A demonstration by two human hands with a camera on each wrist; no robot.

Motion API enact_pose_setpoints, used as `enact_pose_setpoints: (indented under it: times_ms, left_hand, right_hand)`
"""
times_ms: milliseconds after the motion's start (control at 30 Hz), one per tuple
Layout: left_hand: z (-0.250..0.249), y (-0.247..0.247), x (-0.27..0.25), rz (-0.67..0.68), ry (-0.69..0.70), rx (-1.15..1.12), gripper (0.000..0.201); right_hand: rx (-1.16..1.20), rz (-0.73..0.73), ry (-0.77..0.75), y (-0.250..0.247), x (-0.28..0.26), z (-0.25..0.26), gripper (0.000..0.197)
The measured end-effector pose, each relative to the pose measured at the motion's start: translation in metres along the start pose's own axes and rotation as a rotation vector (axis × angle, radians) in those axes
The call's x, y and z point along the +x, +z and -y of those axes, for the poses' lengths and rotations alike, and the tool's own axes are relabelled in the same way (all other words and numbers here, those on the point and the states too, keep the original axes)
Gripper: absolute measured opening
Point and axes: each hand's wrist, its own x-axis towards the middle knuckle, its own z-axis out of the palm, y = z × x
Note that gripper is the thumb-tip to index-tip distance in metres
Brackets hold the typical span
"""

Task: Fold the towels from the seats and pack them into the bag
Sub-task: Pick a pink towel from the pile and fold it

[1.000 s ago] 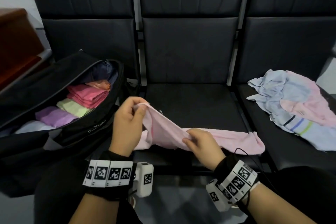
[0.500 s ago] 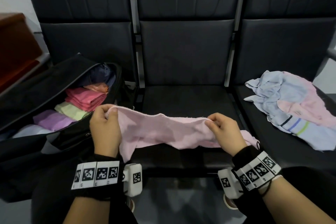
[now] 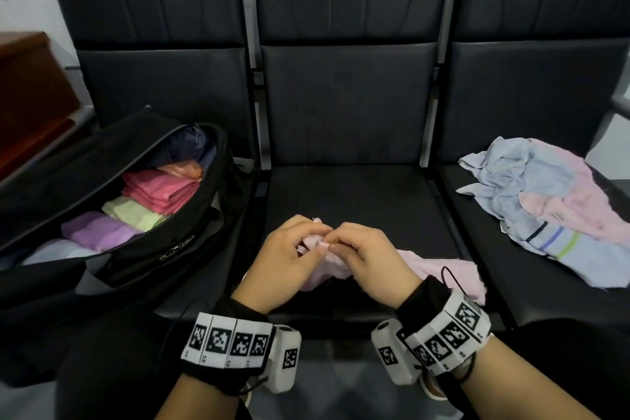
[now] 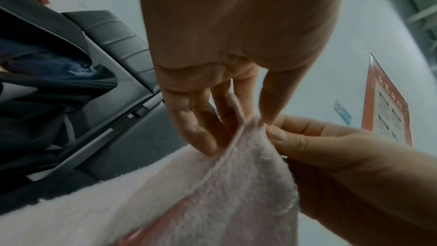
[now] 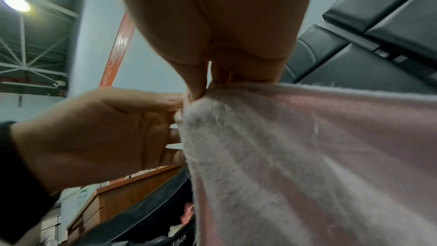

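Since 0.5 s ago, both hands have closed together from a wide spread, bringing 2 corners of the pale pink terry towel (image 3: 439, 271) to meet above the middle black padded seat (image 3: 344, 187). Left hand (image 3: 284, 262) and right hand (image 3: 366, 261) each pinch the towel edge; the first fold is judged under way. Remaining cloth trails on the seat. At left, the open black fabric bag (image 3: 143, 259) holds folded pink, green and purple towels. Unfolded blue and pink towels (image 3: 545, 201) lie on the right seat.
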Motion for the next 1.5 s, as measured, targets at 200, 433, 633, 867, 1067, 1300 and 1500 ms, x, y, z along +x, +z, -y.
enact_pose_setpoints:
  times_ms: [200, 433, 633, 867, 1067, 1300, 1500]
  left_hand:
    - [0.004, 0.003, 0.0, 0.041, -0.038, 0.055, 0.009]
    - [-0.002, 0.001, -0.002, -0.228, 0.028, 0.103, 0.013]
    - [0.007, -0.026, 0.003, -0.593, -0.03, 0.035, 0.02]
    - [0.031, -0.054, 0.003, -0.745, -0.155, 0.066, 0.012]
    - [0.045, -0.069, 0.001, -0.847, -0.227, 0.088, 0.01]
    - [0.052, -0.079, 0.014, -0.908, -0.316, 0.097, 0.012]
    - [0.008, -0.057, 0.035, -0.793, -0.164, 0.149, 0.007]
  right_hand:
    - [0.068, -0.094, 0.025, 0.003, -0.004, -0.003, 0.016]
    - [-0.075, -0.024, 0.094, -0.006, -0.013, -0.012, 0.004]
    - [-0.347, -0.033, 0.211, -0.036, -0.027, -0.04, 0.007]
    - [-0.526, -0.177, 0.369, -0.066, -0.038, -0.065, 0.016]
    - [-0.489, -0.256, 0.412, -0.075, -0.041, -0.073, 0.01]
    - [-0.317, -0.448, 0.412, -0.097, -0.044, -0.076, 0.009]
    - [0.119, -0.499, 0.365, -0.092, -0.038, -0.05, 0.025]
